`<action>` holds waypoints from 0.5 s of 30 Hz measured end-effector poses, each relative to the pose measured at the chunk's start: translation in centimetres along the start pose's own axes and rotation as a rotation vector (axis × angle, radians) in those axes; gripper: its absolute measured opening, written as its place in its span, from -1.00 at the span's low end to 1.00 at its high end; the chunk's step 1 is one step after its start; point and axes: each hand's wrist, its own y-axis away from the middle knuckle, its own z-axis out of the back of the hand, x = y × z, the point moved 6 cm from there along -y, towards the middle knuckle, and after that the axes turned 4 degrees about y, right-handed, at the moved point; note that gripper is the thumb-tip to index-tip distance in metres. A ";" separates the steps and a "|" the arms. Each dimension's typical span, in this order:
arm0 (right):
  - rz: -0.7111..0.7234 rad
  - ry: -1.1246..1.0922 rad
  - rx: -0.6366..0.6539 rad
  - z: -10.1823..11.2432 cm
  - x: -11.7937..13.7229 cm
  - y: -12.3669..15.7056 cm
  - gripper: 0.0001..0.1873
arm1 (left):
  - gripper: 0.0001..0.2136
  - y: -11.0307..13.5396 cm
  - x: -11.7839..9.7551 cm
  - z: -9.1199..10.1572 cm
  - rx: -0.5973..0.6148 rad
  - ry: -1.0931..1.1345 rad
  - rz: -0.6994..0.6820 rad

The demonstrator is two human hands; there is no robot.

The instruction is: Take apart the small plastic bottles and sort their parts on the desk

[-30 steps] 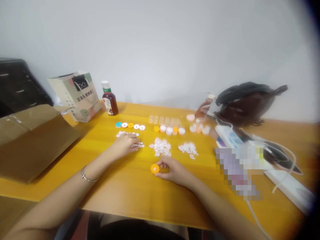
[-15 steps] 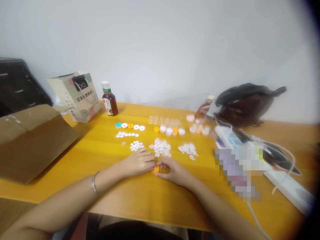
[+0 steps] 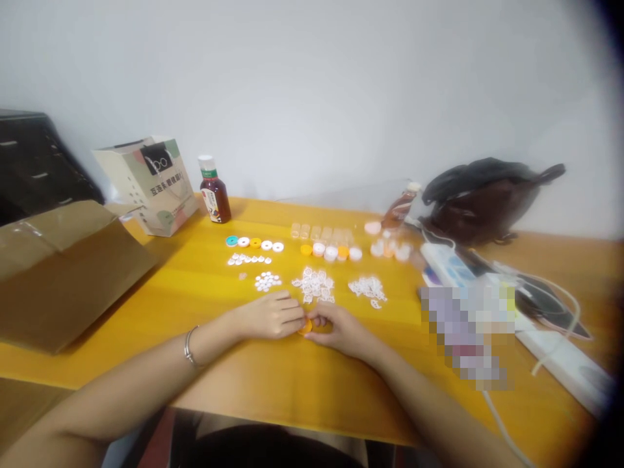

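Note:
Between my hands, low over the front of the table, is a small round orange plastic piece (image 3: 305,326), like a cap. My left hand (image 3: 274,314) is closed on its left side, fingers bent over it. My right hand (image 3: 340,327) pinches the right side between thumb and fingers. Part of the piece is hidden by the fingers. Just beyond lie a heap of white leaf-like cut-outs (image 3: 314,285), a group of small white discs (image 3: 268,281) and a second heap of white pieces (image 3: 367,287).
A row of coloured round caps (image 3: 255,242) lies farther back, beside more orange and white caps (image 3: 331,253) and clear small containers (image 3: 327,234). A cardboard box (image 3: 73,273), paper bag (image 3: 163,188) and dark red bottle (image 3: 214,195) stand left. A black bag (image 3: 487,201) and power strip (image 3: 446,265) lie right.
The view has shifted very slightly. Both hands stay together on the orange piece, with almost no visible movement; the piles and rows look the same.

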 end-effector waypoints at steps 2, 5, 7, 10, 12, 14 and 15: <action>0.003 -0.001 -0.004 0.0 0.0 0.0 -0.84 | -0.89 0.0 -0.2 0.0 -0.003 -0.012 -0.016; 0.006 -0.001 0.000 0.0 0.0 -0.1 -0.85 | -0.89 -0.2 -0.2 0.3 -0.030 -0.011 -0.015; 0.007 -0.005 0.004 0.0 0.0 -0.1 -0.85 | -0.89 -0.2 -0.2 0.4 -0.049 0.004 -0.002; 0.003 0.001 -0.001 0.1 0.1 -0.1 -0.86 | -0.88 -0.2 -0.1 0.4 -0.050 0.023 0.015; -0.002 0.010 -0.003 0.1 0.1 -0.1 -0.86 | -0.87 -0.1 0.0 0.2 -0.033 0.024 0.019; -0.007 0.012 0.000 0.1 0.1 -0.1 -0.87 | -0.87 -0.1 0.1 0.1 -0.015 0.024 0.026; -0.008 0.010 0.001 0.0 0.0 -0.1 -0.87 | -0.87 0.0 0.2 0.0 -0.008 0.026 0.030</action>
